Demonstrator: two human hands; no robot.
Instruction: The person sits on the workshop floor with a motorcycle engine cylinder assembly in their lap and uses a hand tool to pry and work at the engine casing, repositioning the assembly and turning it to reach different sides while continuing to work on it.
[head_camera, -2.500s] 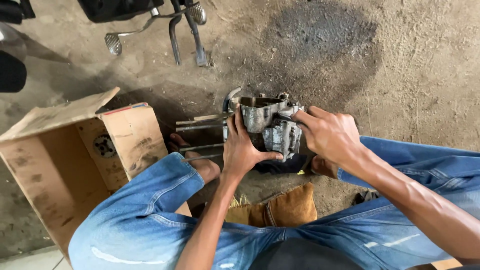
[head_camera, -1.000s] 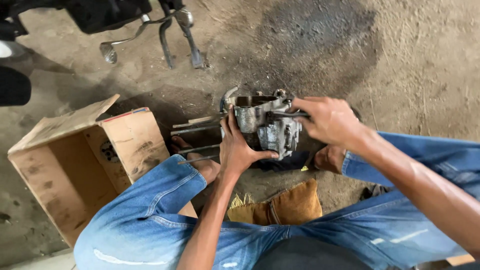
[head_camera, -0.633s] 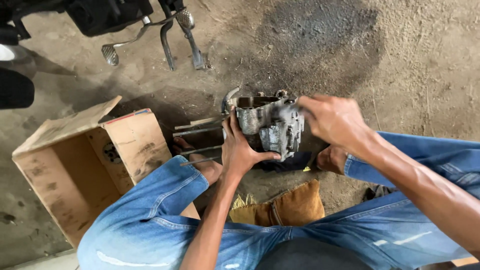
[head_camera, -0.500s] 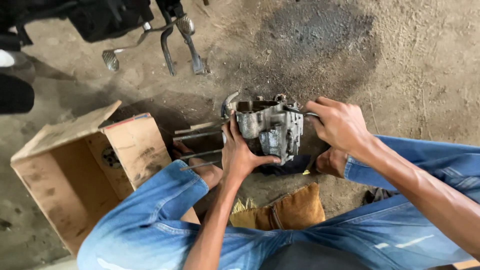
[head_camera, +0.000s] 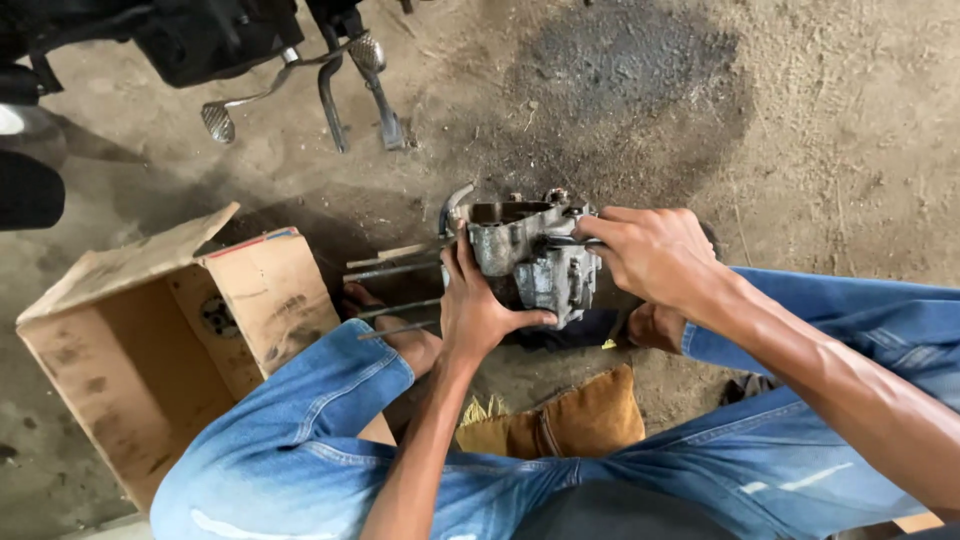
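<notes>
Cardboard box (head_camera: 150, 340) lies open at your left. Your left hand (head_camera: 478, 305) keeps its fingers clamped on the engine casing (head_camera: 530, 258), off the floor between your knees. Your right hand (head_camera: 655, 255) has shifted back, fingers pinching a slim tool.

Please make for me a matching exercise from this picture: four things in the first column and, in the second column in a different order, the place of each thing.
Things:
1. cardboard box
2. metal engine part
3. brown cushion
4. dark stain on the ground

Places:
A. between the left hand and the right hand
B. at the far side of the dirt floor, beyond the hands
C. lying open beside the person's left knee
D. on the ground between the person's legs

Right pairs: 1-C, 2-A, 3-D, 4-B
</notes>
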